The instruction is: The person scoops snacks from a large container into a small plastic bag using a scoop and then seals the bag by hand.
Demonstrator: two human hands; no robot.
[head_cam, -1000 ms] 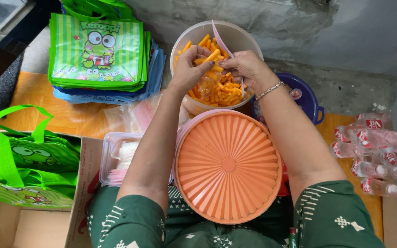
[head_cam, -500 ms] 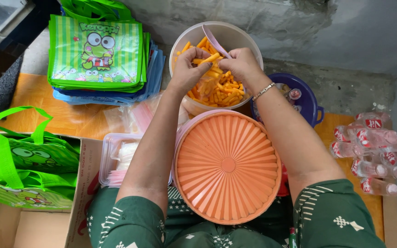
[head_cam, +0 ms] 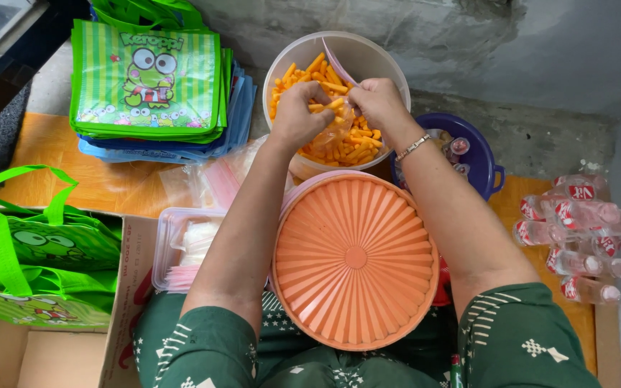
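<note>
A round clear tub [head_cam: 389, 61] at the top centre holds orange snack sticks [head_cam: 357, 147]. Over it, my left hand [head_cam: 297, 115] pinches a few of the sticks at the mouth of a small clear plastic bag [head_cam: 337, 129]. My right hand [head_cam: 376, 102], with a silver bracelet on the wrist, holds the other side of that bag open. The bag has some sticks inside. A large orange ribbed lid [head_cam: 354, 259] rests on my lap below both arms.
Stacked green cartoon-frog tote bags [head_cam: 145, 75] lie at the upper left, more [head_cam: 34, 259] in a cardboard box at the left. A clear tray of plastic bags [head_cam: 181, 248] sits beside my left arm. A dark blue pot [head_cam: 479, 162] and several small bottles [head_cam: 576, 237] lie to the right.
Both hands have lowered slightly over the tub. My left hand has brought snack sticks to the bag's mouth while the right keeps hold of the bag.
</note>
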